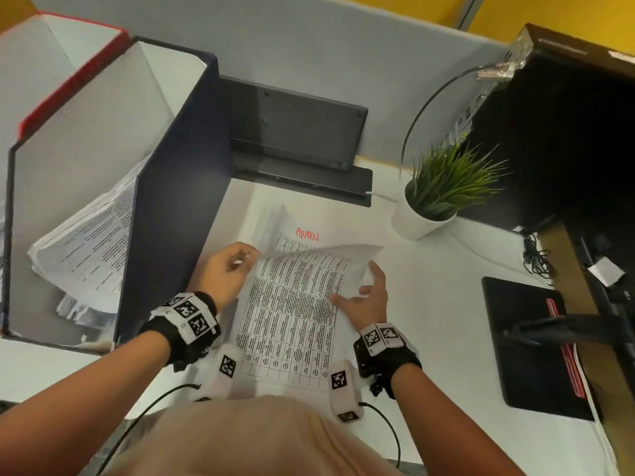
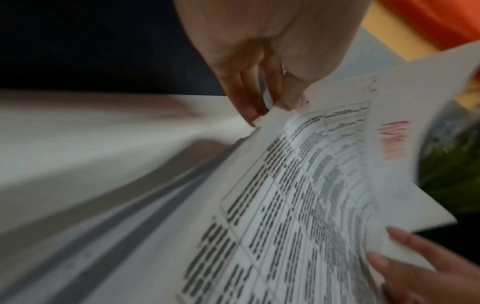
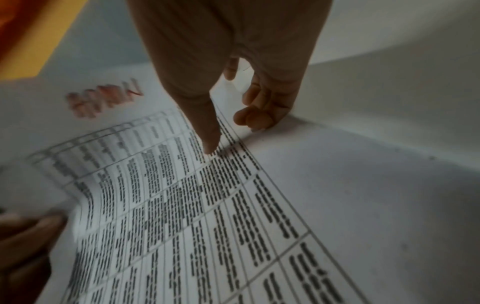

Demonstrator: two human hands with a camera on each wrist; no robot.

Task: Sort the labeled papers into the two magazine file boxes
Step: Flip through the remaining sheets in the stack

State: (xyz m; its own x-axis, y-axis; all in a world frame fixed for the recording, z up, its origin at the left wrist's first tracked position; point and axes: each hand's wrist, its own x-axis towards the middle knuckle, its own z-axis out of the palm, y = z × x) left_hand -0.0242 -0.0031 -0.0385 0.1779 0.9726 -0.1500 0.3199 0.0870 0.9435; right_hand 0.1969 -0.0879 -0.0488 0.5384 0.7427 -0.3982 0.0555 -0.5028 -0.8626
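Task is partway done, judging by the layout. The navy file box stands at the left of the white desk and already holds a slumped bundle of printed papers. Beside it, further left, is the red-edged file box; only its white inner wall shows, so whether anything is inside cannot be told.

Still to sort: a small stack on the desk in front of the person. The top sheet, a dense printed table, is lifted and curling at its far end. Under it lies a sheet labelled "ADMIN" in red. How many more sheets lie below is unclear; at least 2 remain.

Left hand pinches the top sheet's far left corner between thumb and fingertips, confirmed in the left wrist view. Right hand is spread, fingers relaxed and resting on the sheet's right edge, not gripping; the right wrist view shows a straight finger touching the print.

The label on the lifted sheet is not readable from the head camera, so which box it belongs in cannot be said. Likely step in hand: peeling off 1 sheet for filing.

A potted plant stands well apart to the right.
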